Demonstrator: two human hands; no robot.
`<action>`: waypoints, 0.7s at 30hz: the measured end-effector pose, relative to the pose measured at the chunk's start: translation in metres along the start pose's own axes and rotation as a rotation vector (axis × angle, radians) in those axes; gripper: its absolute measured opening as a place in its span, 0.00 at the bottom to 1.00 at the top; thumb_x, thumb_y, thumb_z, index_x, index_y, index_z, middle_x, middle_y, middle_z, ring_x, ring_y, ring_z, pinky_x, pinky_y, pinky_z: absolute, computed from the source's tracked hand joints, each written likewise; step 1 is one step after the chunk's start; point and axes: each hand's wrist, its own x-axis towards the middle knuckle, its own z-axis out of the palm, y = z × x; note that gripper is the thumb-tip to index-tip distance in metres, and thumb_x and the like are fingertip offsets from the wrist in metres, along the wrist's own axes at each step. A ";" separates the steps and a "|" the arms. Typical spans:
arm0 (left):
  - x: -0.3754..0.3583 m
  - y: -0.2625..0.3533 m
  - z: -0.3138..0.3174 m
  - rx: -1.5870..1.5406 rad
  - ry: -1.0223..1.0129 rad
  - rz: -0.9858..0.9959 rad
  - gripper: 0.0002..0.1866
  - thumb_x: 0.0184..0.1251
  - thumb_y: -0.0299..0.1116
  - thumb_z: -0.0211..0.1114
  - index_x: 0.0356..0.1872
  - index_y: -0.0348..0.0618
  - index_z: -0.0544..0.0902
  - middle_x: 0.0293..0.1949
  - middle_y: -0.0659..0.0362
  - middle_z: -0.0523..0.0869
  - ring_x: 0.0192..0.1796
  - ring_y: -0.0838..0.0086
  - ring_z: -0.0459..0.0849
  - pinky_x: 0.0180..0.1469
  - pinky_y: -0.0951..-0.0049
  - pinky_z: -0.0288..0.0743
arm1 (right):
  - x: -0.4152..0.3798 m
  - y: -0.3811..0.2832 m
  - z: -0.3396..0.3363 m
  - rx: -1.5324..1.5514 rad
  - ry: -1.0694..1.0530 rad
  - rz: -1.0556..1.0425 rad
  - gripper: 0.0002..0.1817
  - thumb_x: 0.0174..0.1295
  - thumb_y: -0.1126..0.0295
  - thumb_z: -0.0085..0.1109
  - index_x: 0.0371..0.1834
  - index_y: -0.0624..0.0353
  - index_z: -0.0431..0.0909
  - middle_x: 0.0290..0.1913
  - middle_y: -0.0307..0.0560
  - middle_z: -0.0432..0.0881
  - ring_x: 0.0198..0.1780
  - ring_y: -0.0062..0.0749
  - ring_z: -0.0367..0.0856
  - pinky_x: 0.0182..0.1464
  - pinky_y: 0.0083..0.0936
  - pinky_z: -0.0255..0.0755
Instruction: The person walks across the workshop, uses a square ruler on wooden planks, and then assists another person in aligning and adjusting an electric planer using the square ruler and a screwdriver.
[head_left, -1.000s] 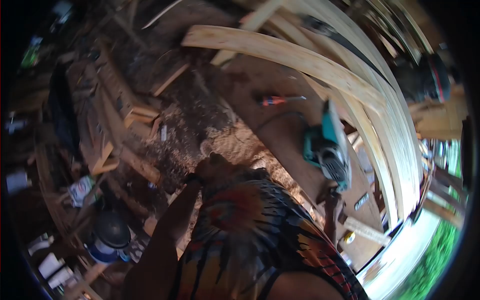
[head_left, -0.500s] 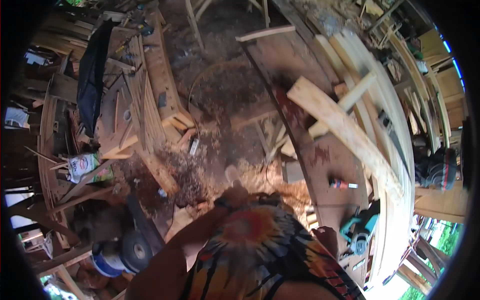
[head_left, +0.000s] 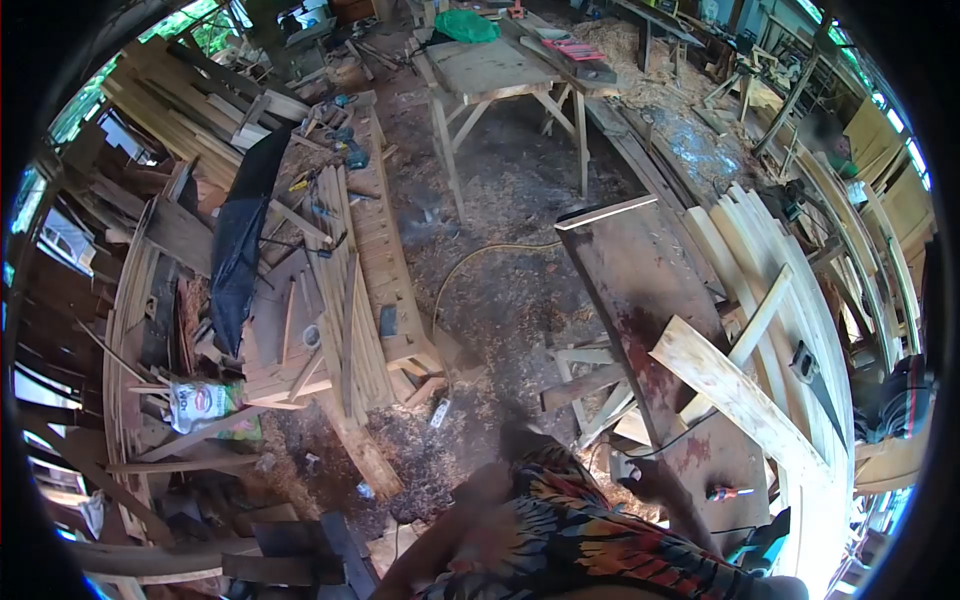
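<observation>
My right hand (head_left: 655,480) is beside the near edge of the dark workbench (head_left: 700,455), its fingers loosely apart with nothing visible in them. A dark cable (head_left: 625,453) runs close to its fingers. Blurred by motion, my left hand (head_left: 487,488) hangs in front of my patterned shirt (head_left: 560,515), and its fingers cannot be made out. To the right of my right hand, a small orange-and-black tool (head_left: 728,493) lies on the bench. A teal power tool (head_left: 755,540) is partly hidden at the lower right.
A pale board (head_left: 740,395) lies slanted over the bench and stacked planks (head_left: 800,330). A handsaw (head_left: 818,385) rests on those planks. Left stands a long timber bench (head_left: 385,260) with loose strips. A wooden table (head_left: 490,70) stands ahead; a yellow cord (head_left: 470,258) crosses the floor.
The view has tilted up and swung, bringing the far table into sight. My right hand has moved forward from beside the teal power tool, which is now mostly hidden.
</observation>
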 end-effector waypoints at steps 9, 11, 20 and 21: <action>0.061 -0.051 -0.092 0.009 -0.042 0.058 0.23 0.69 0.54 0.56 0.41 0.43 0.84 0.40 0.45 0.86 0.45 0.49 0.85 0.50 0.53 0.76 | 0.136 -0.071 -0.042 -0.097 -0.239 0.095 0.34 0.59 0.44 0.62 0.62 0.55 0.75 0.48 0.59 0.85 0.50 0.55 0.84 0.52 0.45 0.77; 0.080 -0.082 -0.107 0.011 -0.144 -0.065 0.22 0.68 0.55 0.57 0.43 0.47 0.84 0.46 0.49 0.86 0.52 0.53 0.84 0.56 0.53 0.74 | 0.174 -0.083 -0.049 -0.057 -0.187 0.040 0.34 0.59 0.44 0.62 0.62 0.55 0.74 0.50 0.58 0.85 0.52 0.57 0.83 0.53 0.47 0.77; 0.148 -0.130 -0.198 0.533 -0.158 0.297 0.20 0.62 0.55 0.60 0.47 0.55 0.84 0.58 0.59 0.79 0.66 0.61 0.71 0.67 0.47 0.59 | 0.309 -0.167 -0.129 0.056 0.466 -0.345 0.25 0.59 0.54 0.66 0.57 0.53 0.77 0.41 0.53 0.85 0.41 0.50 0.84 0.42 0.44 0.78; 0.169 -0.133 -0.198 0.656 -0.102 0.424 0.20 0.62 0.55 0.60 0.48 0.56 0.84 0.59 0.60 0.78 0.68 0.62 0.69 0.69 0.46 0.57 | 0.315 -0.170 -0.132 0.051 0.615 -0.440 0.26 0.57 0.55 0.69 0.57 0.54 0.77 0.40 0.52 0.85 0.37 0.49 0.84 0.40 0.41 0.77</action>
